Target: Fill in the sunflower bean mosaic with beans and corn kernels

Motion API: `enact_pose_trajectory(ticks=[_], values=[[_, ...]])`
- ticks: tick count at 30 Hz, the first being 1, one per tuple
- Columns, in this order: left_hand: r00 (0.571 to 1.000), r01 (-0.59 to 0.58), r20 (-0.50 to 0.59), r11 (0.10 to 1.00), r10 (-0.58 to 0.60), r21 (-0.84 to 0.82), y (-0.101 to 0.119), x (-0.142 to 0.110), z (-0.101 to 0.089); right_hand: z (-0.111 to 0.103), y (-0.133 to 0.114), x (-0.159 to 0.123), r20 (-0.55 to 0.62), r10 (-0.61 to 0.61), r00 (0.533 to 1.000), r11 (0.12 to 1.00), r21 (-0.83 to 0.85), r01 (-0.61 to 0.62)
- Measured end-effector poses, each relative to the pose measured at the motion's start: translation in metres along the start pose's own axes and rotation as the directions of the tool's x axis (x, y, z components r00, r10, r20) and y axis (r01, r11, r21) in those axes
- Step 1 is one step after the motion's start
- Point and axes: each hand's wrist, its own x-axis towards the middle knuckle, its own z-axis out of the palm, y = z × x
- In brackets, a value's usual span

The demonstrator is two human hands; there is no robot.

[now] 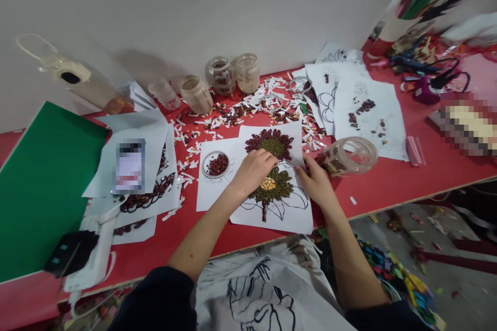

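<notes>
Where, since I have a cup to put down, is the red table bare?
Widest: between the open clear jar, pink strip and front edge of the table, barring one white scrap. Smaller: between the white power strip and white seeded flower drawing. Crowded: the wall side, with jars and white shreds.

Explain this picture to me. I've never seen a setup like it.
There is no machine: a camera worn on the person's head looks forward and down. The bare left hand is over a sheet with bean-covered flowers; the right hand is at its right edge. Whether the fingers hold anything is hidden. The red table also bears a dish of dark red beans, jars, and paper shreds. A phone lies on papers to the left.
</notes>
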Motion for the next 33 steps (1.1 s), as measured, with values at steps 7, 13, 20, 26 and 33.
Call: enact_pose_trajectory(ticks=[7, 13, 20, 26, 33], values=[[0.996, 0.035, -0.075, 0.992, -0.044, -0.117, -0.003, 0.0, -0.008, 0.001, 0.002, 0.0, -0.013, 0.002, 1.0, 1.0, 0.004, -0.002], [0.948, 0.216, -0.195, 0.959, -0.251, -0.185, -0.051, 0.011, -0.027, 0.002, 0.004, 0.0, -0.007, -0.013, 1.0, 1.0, 0.026, 0.013], [0.899, 0.402, -0.146, 0.91, -0.413, -0.104, -0.123, 0.026, -0.035, 0.001, 0.002, 0.0, -0.01, -0.011, 1.0, 1.0, 0.024, 0.011], [0.891, 0.451, -0.067, 0.893, -0.45, 0.007, -0.126, 0.033, -0.027, 0.001, 0.003, 0.0, -0.006, -0.002, 1.0, 1.0, 0.016, 0.002], [0.872, 0.485, -0.081, 0.874, -0.482, 0.017, -0.126, 0.033, -0.025, 0.001, 0.003, 0.0, -0.006, 0.002, 1.0, 1.0, 0.013, -0.002]])
